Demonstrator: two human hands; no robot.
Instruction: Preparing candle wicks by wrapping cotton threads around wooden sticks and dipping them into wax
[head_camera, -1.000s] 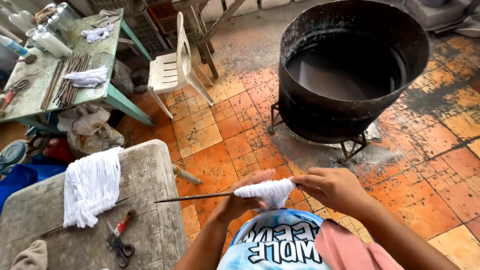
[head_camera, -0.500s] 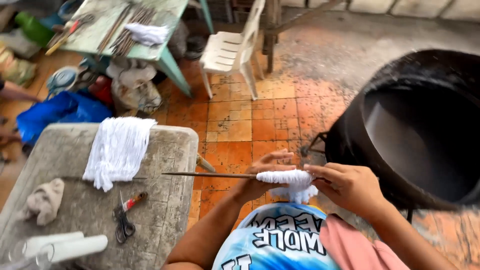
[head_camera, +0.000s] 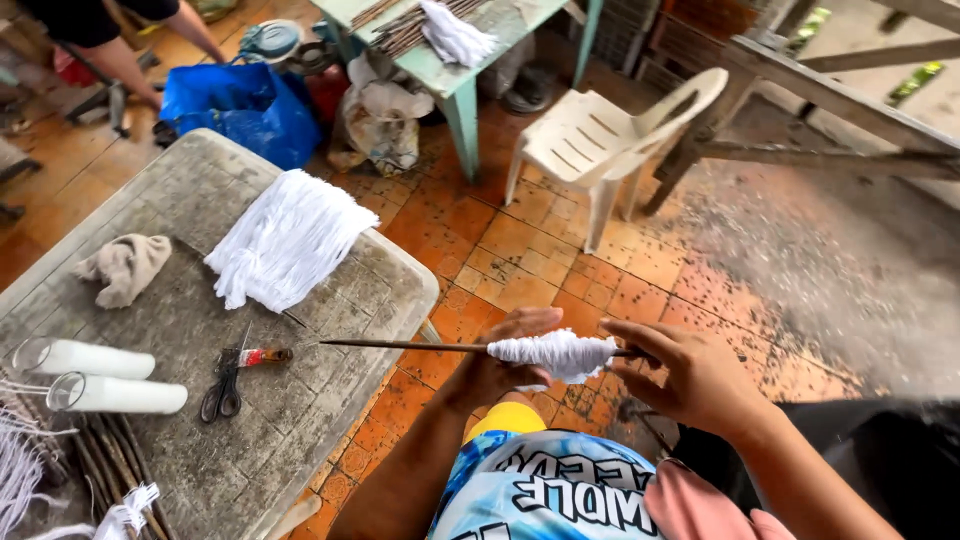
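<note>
White cotton string wound in a thick bundle (head_camera: 555, 353) sits on a thin dark metal rod (head_camera: 400, 345), held level above the orange tiled floor (head_camera: 520, 260). Left hand (head_camera: 505, 360) cups the bundle from below; right hand (head_camera: 700, 380) pinches the rod's near end. Off the rod's free tip, black-handled scissors (head_camera: 225, 385) and a loose white string hank (head_camera: 290, 235) lie on the weathered grey table (head_camera: 300, 400).

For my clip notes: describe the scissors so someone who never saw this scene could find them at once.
Start at the worn grey table on the left. Below the white bundle of threads and right of the two white candles in glass tubes, the scissors lie flat. They alone have dark loop handles, beside a red-handled tool.
</note>
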